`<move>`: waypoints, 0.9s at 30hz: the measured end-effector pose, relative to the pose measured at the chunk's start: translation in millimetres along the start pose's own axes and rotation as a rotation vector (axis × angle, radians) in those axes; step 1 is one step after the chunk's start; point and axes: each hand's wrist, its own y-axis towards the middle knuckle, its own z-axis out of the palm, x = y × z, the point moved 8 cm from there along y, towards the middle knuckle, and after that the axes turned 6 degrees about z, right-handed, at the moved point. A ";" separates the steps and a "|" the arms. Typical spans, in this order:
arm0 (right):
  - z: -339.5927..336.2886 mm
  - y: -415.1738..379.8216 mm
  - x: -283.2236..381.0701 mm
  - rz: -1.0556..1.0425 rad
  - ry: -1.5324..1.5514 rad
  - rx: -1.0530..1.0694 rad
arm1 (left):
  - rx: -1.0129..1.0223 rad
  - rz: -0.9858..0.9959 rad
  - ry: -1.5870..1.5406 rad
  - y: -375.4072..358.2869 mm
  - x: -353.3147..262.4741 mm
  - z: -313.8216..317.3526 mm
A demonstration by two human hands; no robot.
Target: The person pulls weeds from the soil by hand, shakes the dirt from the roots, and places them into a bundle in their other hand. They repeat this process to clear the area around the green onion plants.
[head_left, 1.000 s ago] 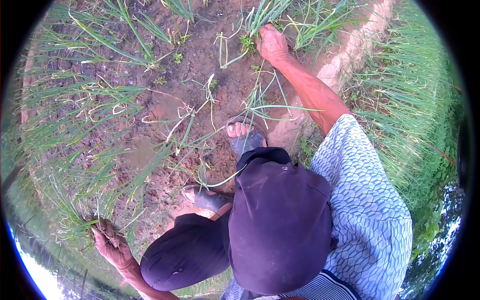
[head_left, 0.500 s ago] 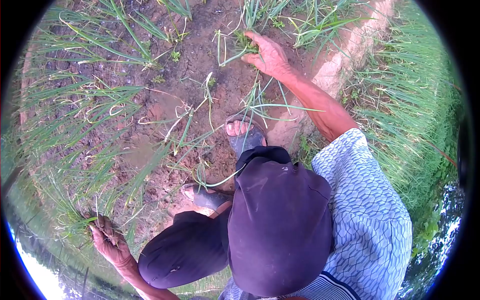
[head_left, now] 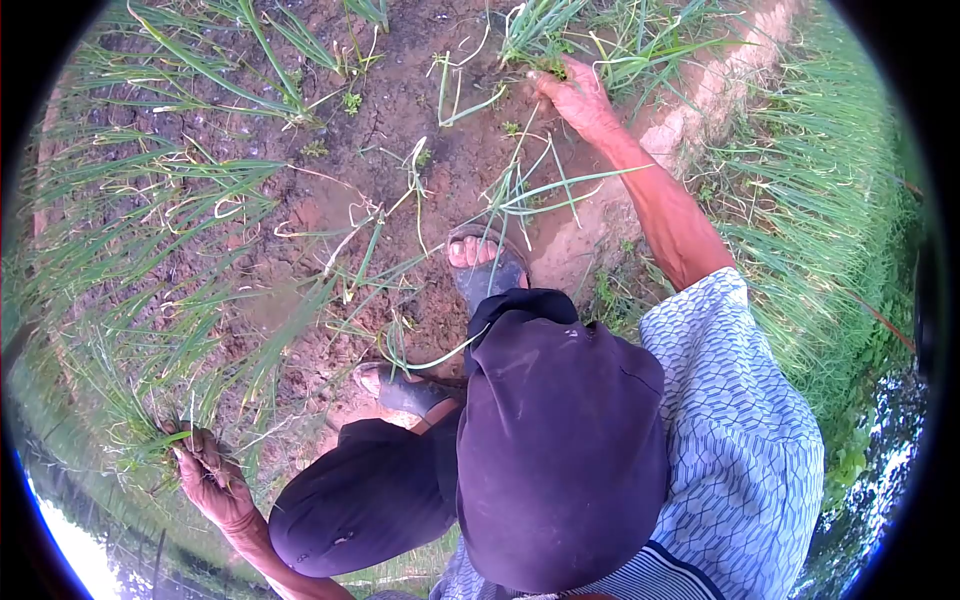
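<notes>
At the lower left, my left hand [head_left: 212, 480] is closed around a bunch of pulled green plants [head_left: 150, 435] with roots and soil on them. My right hand [head_left: 577, 97], near the top, has its fingers closed at the base of a green clump [head_left: 545, 40] growing from the wet brown soil [head_left: 400, 90]. Small weeds show around its fingertips, partly hidden by them. Below this hand, long thin onion-like leaves [head_left: 520, 195] lean over the soil beside my foot.
My sandalled feet [head_left: 490, 270] [head_left: 405, 392] stand on the mud. Rows of onion-like plants [head_left: 190, 190] cover the left side. A raised earth ridge [head_left: 690, 120] runs along the right, with dense green plants [head_left: 820, 200] beyond it.
My right hand has moved up and to the right, from a small weedy patch to the base of the clump. My left hand has shifted only slightly, still around its bunch.
</notes>
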 end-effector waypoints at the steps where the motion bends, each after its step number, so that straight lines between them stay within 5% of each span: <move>1: -9.6 -2.5 3.3 -0.007 -0.246 -0.046 | 0.050 -0.017 -0.038 0.7 0.6 -7.1; 7: 36.5 0.8 6.9 -0.663 -0.818 -0.091 | -0.016 -0.005 0.017 5.6 3.2 -2.0; 11: 56.4 20.8 -4.4 -0.363 -0.986 -0.139 | 0.024 0.030 0.038 1.3 1.6 16.6; 21: 61.0 25.0 7.2 -0.535 -1.223 -0.043 | -0.024 0.046 0.029 -3.3 -1.6 4.2; 25: 11.1 26.7 5.7 -0.247 -1.067 -0.156 | -0.017 0.038 0.019 -4.0 -1.3 -7.9; 27: 10.2 18.5 6.7 -0.341 -1.041 -0.073 | -0.062 0.035 0.009 -2.0 0.3 -14.4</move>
